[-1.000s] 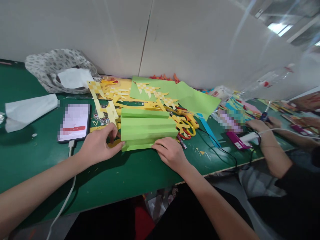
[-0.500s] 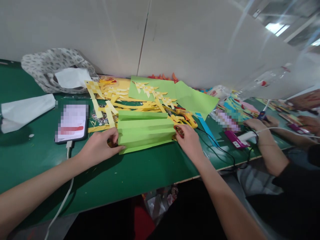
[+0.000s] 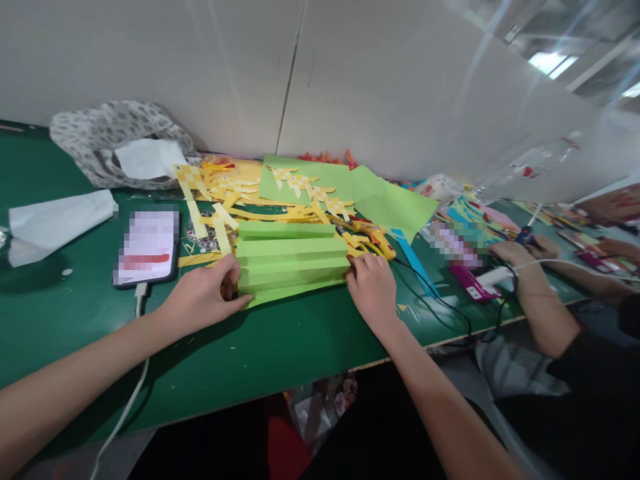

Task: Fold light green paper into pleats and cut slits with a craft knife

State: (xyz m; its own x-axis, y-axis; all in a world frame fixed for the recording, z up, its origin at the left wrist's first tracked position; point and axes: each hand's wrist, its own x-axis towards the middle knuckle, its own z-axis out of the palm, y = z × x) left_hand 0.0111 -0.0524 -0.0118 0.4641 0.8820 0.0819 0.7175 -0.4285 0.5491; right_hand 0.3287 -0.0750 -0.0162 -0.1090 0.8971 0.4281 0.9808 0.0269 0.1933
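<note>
A light green sheet of paper (image 3: 293, 263) with several crosswise folds lies between my hands over the green table. My left hand (image 3: 213, 287) grips its left edge, thumb along the near corner and fingers curled. At the right edge, my right hand (image 3: 371, 283) pinches the paper with bent fingers. Just behind the sheet are woven yellow paper fish (image 3: 300, 183) and loose yellow strips (image 3: 280, 212). A yellow-handled tool (image 3: 377, 241) rests beyond my right hand, near a blue paper strip (image 3: 415, 261).
A phone (image 3: 149, 247) on a white cable lies to the left, before a patterned cloth bag (image 3: 80, 143). More green paper (image 3: 395, 200) leans by the wall. At right are a magenta box (image 3: 473, 283), black cords and a co-worker's hands (image 3: 515, 257). The table's front edge (image 3: 325, 379) runs below.
My right hand has closed in on the paper's right edge, its fingers now more folded over it. The sheet and my left hand stay nearly in place; the view has shifted slightly.
</note>
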